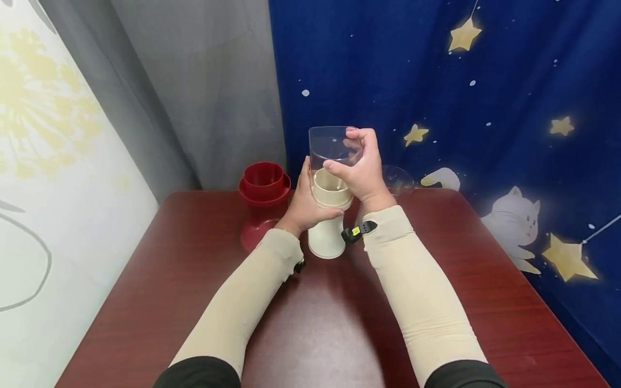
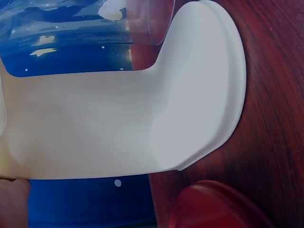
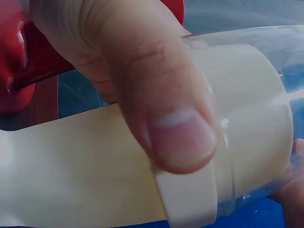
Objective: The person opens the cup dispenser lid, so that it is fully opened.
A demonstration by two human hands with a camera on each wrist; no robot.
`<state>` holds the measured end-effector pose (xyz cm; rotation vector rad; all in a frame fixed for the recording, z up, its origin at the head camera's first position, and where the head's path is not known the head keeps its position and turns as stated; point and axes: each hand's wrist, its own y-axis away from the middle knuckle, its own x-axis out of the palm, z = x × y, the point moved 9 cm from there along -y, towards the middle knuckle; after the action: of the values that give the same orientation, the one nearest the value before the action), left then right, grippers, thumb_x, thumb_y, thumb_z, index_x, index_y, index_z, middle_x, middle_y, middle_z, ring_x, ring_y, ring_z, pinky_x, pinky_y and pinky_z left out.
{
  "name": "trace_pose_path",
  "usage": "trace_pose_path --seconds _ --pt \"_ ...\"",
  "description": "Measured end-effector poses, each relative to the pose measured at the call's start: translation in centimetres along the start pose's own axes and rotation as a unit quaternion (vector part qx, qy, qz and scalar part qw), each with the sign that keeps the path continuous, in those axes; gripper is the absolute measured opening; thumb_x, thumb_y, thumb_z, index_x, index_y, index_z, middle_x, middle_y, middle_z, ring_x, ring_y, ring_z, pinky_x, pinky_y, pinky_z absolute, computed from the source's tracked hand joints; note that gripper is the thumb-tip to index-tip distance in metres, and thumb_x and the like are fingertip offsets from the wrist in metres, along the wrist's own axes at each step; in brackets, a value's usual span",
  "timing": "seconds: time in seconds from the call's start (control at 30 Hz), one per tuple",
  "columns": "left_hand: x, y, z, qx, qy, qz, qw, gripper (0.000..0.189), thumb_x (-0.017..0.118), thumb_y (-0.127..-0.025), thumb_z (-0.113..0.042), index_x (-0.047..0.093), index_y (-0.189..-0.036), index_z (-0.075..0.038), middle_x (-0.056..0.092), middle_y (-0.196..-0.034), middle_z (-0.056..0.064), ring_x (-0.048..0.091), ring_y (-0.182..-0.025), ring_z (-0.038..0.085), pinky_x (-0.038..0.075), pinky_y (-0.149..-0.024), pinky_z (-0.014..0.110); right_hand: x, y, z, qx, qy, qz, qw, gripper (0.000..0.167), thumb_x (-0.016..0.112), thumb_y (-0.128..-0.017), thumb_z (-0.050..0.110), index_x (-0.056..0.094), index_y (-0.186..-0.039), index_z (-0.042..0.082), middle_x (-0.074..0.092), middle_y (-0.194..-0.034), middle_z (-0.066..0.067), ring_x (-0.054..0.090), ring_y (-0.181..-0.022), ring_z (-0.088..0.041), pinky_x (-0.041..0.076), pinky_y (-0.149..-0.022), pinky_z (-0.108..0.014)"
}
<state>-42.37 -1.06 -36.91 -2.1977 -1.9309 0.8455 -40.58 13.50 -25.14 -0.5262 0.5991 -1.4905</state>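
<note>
A cream pedestal base (image 1: 327,237) with a flared foot and a ring-shaped top stands on the table, its foot large in the left wrist view. My left hand (image 1: 310,200) grips it just under the ring, thumb across the front of the collar. Over the ring sits a clear plastic cylinder (image 1: 322,141); in the right wrist view the cylinder's lower end surrounds the cream ring (image 3: 251,123). My right hand (image 1: 365,168) holds the cylinder from the right, thumb in front and fingers on the far side near its upper rim.
A red base (image 1: 264,186) of similar shape stands to the left of my left hand. Behind my right wrist is another clear container (image 1: 399,180), partly hidden. The table (image 1: 204,302) meets a grey curtain and a blue star-patterned curtain at its back edge.
</note>
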Motion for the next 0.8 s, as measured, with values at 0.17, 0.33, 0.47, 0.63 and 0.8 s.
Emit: trace_pose_path --seconds 0.17,0.33,0.47,0.63,0.8 --pt "0.0 0.1 0.0 -0.004 0.0 -0.003 1.0 0.151 0.102 -0.062 -0.032 -0.006 -0.168 -0.037 0.035 -0.163 0.004 0.045 -0.142 0.022 0.048 -0.116 0.043 0.1 -0.1 0.2 -0.005 -0.002 0.003 1.0 0.073 0.089 -0.067 0.016 0.047 -0.125 0.003 0.051 -0.146 -0.018 0.055 -0.123 -0.023 0.047 -0.103 -0.037" --pt "0.1 0.2 0.0 -0.008 -0.001 -0.001 1.0 0.153 0.102 -0.061 -0.033 -0.007 -0.167 -0.039 0.035 -0.164 0.006 0.044 -0.144 0.022 0.046 -0.118 0.043 -0.1 -0.4 0.1 -0.003 0.001 -0.002 1.0 0.072 0.088 -0.068 0.016 0.047 -0.125 0.002 0.053 -0.145 -0.017 0.056 -0.12 -0.021 0.049 -0.097 -0.033" --pt "0.0 0.0 0.0 0.004 -0.005 -0.005 1.0 0.155 0.102 -0.059 -0.031 -0.007 -0.168 -0.034 0.034 -0.165 0.007 0.043 -0.146 0.023 0.043 -0.12 0.042 -0.1 -0.6 0.3 -0.004 -0.014 -0.005 0.9999 0.075 0.09 -0.065 0.02 0.047 -0.124 0.003 0.053 -0.146 -0.018 0.056 -0.121 -0.022 0.053 -0.094 -0.03" --pt "0.1 0.0 0.2 0.0 -0.007 -0.003 1.0 0.154 0.102 -0.061 -0.033 -0.008 -0.168 -0.036 0.028 -0.17 0.004 0.041 -0.148 0.022 0.042 -0.121 0.041 -0.4 -0.6 0.5 -0.005 -0.027 -0.015 0.9995 0.093 0.098 -0.06 0.051 0.048 -0.123 0.004 0.052 -0.145 -0.019 0.056 -0.123 -0.024 0.056 -0.091 -0.029" --pt "0.1 0.1 0.0 0.01 0.004 -0.004 0.9999 0.156 0.104 -0.059 -0.027 -0.007 -0.169 -0.033 0.016 -0.176 -0.001 0.033 -0.156 0.021 0.036 -0.125 0.04 -1.2 -1.2 2.0 -0.02 -0.043 -0.05 0.9976 0.106 0.094 -0.049 0.077 0.049 -0.118 0.01 0.056 -0.139 -0.013 0.059 -0.12 -0.024 0.052 -0.096 -0.034"
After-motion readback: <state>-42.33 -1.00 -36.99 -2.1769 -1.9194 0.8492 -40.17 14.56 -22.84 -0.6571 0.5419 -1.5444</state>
